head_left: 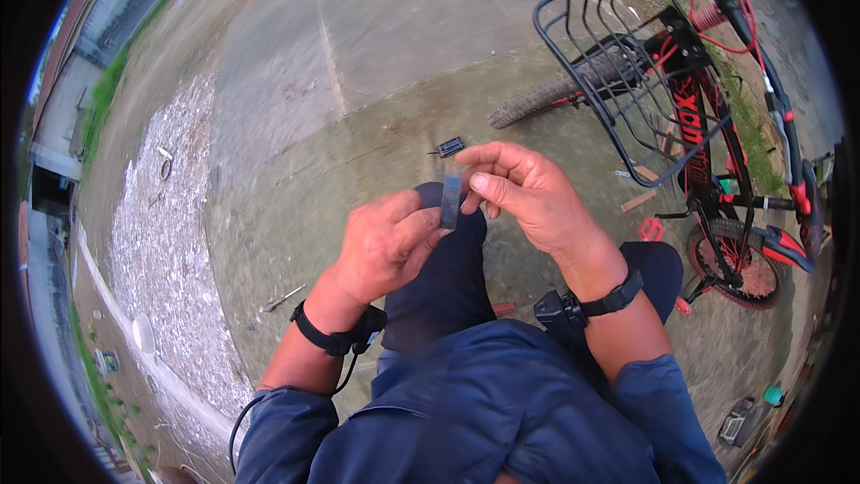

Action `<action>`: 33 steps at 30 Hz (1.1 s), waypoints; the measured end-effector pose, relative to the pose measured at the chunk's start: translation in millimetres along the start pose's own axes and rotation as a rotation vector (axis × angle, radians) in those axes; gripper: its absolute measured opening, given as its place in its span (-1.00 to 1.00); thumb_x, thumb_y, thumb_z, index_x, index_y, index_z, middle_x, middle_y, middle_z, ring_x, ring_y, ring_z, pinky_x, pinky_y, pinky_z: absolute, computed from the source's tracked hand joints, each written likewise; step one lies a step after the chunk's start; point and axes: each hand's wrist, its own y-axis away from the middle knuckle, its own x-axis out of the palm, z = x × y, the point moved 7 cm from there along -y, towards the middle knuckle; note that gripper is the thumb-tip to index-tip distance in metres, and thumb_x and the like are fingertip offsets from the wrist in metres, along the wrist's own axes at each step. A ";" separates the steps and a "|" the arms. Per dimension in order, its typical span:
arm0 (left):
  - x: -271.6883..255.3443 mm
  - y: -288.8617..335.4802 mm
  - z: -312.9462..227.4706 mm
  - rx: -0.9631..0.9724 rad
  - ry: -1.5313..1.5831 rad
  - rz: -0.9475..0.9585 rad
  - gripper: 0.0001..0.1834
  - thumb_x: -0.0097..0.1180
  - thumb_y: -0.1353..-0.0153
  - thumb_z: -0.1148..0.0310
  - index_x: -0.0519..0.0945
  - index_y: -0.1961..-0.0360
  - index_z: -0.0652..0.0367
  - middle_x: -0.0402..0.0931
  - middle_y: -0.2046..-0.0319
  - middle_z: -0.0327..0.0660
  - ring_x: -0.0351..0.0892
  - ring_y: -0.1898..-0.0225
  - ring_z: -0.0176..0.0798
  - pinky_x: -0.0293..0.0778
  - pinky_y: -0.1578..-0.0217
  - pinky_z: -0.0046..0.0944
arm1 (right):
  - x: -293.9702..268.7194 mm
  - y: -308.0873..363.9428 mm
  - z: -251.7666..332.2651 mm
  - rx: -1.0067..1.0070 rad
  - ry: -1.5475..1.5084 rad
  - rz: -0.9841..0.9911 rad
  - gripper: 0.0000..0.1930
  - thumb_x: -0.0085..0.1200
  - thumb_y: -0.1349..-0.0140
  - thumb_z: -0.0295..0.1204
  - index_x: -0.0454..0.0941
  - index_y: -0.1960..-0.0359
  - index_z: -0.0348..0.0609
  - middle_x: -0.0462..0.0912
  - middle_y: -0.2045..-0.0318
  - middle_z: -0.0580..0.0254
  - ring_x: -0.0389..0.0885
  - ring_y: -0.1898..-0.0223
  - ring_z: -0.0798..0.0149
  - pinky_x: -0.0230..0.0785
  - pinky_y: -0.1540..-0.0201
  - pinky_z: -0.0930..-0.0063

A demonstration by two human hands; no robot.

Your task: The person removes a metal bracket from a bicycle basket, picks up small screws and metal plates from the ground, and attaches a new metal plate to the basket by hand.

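Both my hands meet above my raised knee. Between them is a small flat grey-blue strip, held upright. My left hand pinches its lower end between thumb and fingers. My right hand grips its upper end with thumb and forefinger. A black strap circles each wrist. On the concrete just beyond my fingers lies a small black part.
A black and red bicycle with a black wire front basket stands close at my right. A metal tool lies on the concrete at my left, next to a strip of gravel. Small objects sit at the lower right.
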 end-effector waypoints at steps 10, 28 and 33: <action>35.4 0.9 -33.1 -0.262 0.655 0.239 -0.88 0.18 -0.21 0.40 0.54 0.35 0.22 0.41 0.52 -0.23 0.43 0.49 -0.31 0.34 0.46 -0.34 | -23.0 47.2 -13.7 0.074 -0.320 0.048 -0.78 0.02 -0.32 -0.42 0.54 0.05 -0.19 0.64 0.33 0.33 0.59 0.36 0.49 0.34 0.39 0.68; 100.1 30.8 -52.3 -0.769 1.632 0.375 -0.64 0.03 -0.34 0.14 0.50 0.17 0.29 0.24 0.60 -0.34 0.13 0.62 -0.47 0.10 0.62 -0.48 | -51.2 75.4 -10.3 -0.167 0.140 -0.319 -0.75 -0.05 -0.39 -0.35 0.58 0.06 -0.23 0.63 0.40 0.34 0.59 0.39 0.49 0.38 0.37 0.63; 98.7 25.5 -64.2 -0.792 1.793 0.351 -0.59 -0.05 -0.37 0.12 0.51 0.18 0.35 0.21 0.62 -0.33 0.12 0.64 -0.45 0.10 0.64 -0.47 | -55.8 77.4 -5.9 -0.269 0.182 -0.453 -0.71 -0.08 -0.41 -0.31 0.55 0.04 -0.25 0.62 0.35 0.32 0.57 0.36 0.47 0.35 0.36 0.62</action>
